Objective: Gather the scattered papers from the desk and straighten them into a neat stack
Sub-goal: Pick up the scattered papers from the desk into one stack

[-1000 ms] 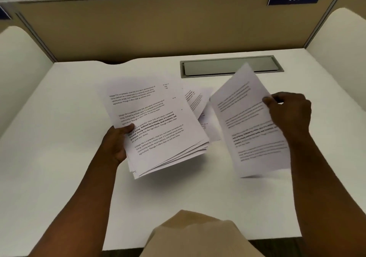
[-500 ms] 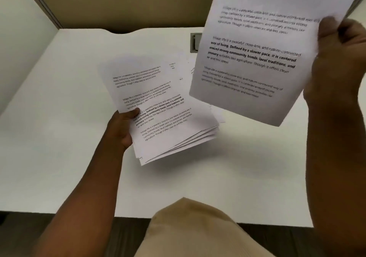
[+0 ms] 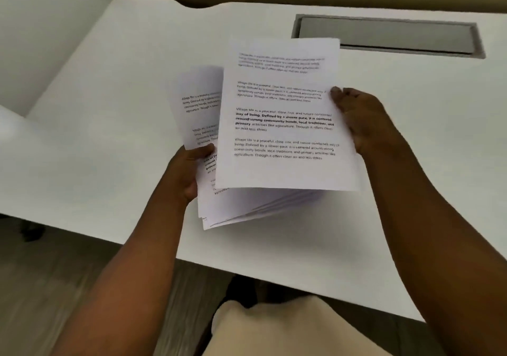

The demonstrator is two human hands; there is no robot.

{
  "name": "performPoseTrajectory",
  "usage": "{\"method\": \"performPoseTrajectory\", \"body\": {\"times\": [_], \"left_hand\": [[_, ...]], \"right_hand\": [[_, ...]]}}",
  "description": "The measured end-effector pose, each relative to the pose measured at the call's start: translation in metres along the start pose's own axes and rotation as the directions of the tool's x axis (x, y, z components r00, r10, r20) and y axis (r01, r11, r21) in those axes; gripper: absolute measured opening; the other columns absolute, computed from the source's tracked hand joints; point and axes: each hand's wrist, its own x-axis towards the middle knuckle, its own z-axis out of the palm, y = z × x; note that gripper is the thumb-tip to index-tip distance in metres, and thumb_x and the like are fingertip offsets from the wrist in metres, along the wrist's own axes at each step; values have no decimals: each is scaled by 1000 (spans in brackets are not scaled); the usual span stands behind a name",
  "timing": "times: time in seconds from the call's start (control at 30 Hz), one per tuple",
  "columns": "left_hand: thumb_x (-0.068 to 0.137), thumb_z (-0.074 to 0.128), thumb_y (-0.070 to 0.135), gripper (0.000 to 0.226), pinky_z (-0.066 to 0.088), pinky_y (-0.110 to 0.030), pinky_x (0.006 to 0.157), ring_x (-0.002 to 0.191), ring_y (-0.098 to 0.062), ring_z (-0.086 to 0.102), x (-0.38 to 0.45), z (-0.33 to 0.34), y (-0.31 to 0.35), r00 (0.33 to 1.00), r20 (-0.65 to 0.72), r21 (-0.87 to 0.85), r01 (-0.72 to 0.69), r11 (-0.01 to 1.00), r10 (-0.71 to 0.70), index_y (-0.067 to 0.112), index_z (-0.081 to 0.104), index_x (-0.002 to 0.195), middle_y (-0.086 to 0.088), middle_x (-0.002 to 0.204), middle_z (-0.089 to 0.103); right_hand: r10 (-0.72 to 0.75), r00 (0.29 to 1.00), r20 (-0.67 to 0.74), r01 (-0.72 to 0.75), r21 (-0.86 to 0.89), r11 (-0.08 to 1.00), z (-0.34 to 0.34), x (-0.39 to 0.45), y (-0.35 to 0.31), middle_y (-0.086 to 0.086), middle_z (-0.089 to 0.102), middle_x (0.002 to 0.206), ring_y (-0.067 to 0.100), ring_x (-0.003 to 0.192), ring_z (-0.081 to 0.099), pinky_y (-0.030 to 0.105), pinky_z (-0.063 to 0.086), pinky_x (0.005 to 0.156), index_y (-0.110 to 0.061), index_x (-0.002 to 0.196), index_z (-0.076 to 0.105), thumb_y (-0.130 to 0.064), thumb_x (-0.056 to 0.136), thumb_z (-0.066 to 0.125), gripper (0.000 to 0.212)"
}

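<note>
head | grey hatch behind held papers | desk

Bare forearms (no sleeves showing), beige trousers below

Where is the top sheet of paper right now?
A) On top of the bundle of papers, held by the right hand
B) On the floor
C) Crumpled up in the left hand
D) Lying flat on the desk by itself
A: the top sheet lies over the bundle of papers gripped by the left hand, with the right hand holding its right edge.
</note>
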Motion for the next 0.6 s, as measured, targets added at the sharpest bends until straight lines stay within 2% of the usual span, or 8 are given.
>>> {"method": "performPoseTrajectory", "body": {"times": [0.13, 0.27, 0.37, 0.43, 0.5, 0.6], "left_hand": [[81, 62, 9, 34, 60, -44, 77, 89, -28, 72, -10, 0, -1, 999, 36, 3, 9, 1000, -9, 13, 66, 115, -11, 101, 74], [81, 57, 7, 33, 61, -42, 71, 82, -28, 73, -15, 0, -2, 1000, 22, -38, 20, 999, -19, 13, 67, 111, -12, 96, 74], [88, 51, 6, 30, 59, -48, 81, 90, -31, 71, -18, -3, -2, 1000, -2, -3, 2, 1000, -2, 12, 70, 110, -14, 102, 73], [90, 53, 11, 31, 53, -54, 92, 104, -38, 66, -17, -5, -1, 1000, -8, 30, 4, 1000, -3, 9, 69, 116, -17, 112, 71], [94, 56, 24, 37, 49, -54, 98, 117, -38, 61, -14, -7, 2, 1000, -9, 16, 21, 1000, -21, 10, 63, 127, -18, 125, 66], [96, 46, 48, 49, 53, -47, 94, 117, -30, 62, -10, -8, 12, 996, 46, 7, 80, 997, -80, 19, 58, 134, -12, 128, 65]], "right_hand": [[84, 989, 122, -76, -70, 995, 13, 11, 23, 7, 70, 103, 20, 93, 65, 40, 53, 93, -13, 94, 63, -21, 96, 57, 10], [136, 978, 156, -120, -111, 987, 21, 12, 42, 7, 69, 107, 22, 96, 65, 45, 49, 96, -16, 90, 60, -24, 98, 53, 13], [111, 988, 105, -93, -163, 982, 29, 9, 52, 5, 68, 112, 21, 94, 67, 44, 54, 92, -20, 101, 59, -28, 96, 55, 10], [57, 997, 56, -43, -222, 974, 35, 7, 55, 5, 66, 115, 23, 99, 67, 46, 55, 91, -22, 106, 57, -32, 92, 58, 17], [-6, 999, 47, 18, -265, 964, 39, 5, 58, 1, 65, 112, 22, 102, 65, 42, 55, 90, -23, 110, 54, -33, 91, 59, 22], [-86, 996, 14, 86, -324, 942, 46, 0, 61, -4, 64, 104, 18, 99, 65, 38, 55, 87, -24, 113, 50, -29, 92, 60, 24]]}}
